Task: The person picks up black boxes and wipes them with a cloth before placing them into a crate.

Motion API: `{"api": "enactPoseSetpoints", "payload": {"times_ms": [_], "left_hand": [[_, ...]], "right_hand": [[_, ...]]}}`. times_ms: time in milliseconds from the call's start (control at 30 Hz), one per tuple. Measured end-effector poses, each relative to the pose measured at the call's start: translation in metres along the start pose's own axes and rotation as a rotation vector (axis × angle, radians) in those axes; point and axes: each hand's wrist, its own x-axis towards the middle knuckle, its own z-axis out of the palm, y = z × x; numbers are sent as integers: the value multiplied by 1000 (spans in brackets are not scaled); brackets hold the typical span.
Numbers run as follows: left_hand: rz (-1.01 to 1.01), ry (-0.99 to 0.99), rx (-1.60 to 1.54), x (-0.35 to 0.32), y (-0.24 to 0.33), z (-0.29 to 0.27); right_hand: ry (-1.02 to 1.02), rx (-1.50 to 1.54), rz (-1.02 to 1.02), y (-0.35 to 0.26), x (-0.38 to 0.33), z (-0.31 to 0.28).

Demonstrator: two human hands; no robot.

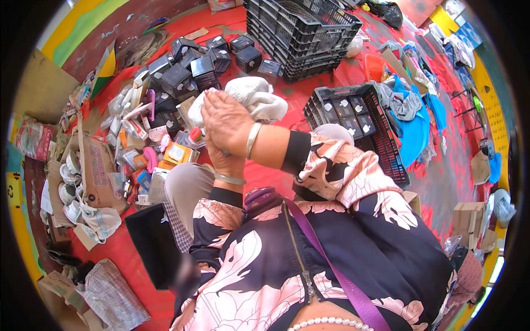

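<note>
A crumpled white cloth (259, 99) bunches out beyond my two hands, which are pressed together in front of me. My right hand (229, 118) lies across it, fingers close together and pressed on the cloth. Below and partly behind is my left hand (223, 161), its palm turned toward the right one; most of its fingers are hidden. Cloth shows on both sides of the hands. Whether it wraps anything I cannot tell. Just left of my hands, a round red-topped item (195, 134) sits among the loose goods.
Black boxes (176, 80) lie heaped on the red floor sheet beyond my hands. Small packaged goods (138, 118) spread leftward, beside an open carton (96, 171). Stacked black crates (301, 38) stand ahead; another black crate (386, 149) holds more boxes at right, near a blue fabric item (411, 127).
</note>
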Motion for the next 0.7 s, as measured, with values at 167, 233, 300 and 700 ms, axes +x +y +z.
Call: {"api": "enactPoseSetpoints", "payload": {"times_ms": [167, 233, 300, 700], "left_hand": [[-35, -44, -21, -2, 4, 2], [-44, -48, -29, -4, 5, 0], [-55, -52, -40, -5, 6, -3], [-81, -57, -102, -7, 21, -11]], "right_hand": [[21, -18, -25, -31, -9, 0], [56, -100, -122, -31, -8, -15], [-7, 8, -196, -30, -5, -29], [-51, 309, -575, -20, -4, -64]]}}
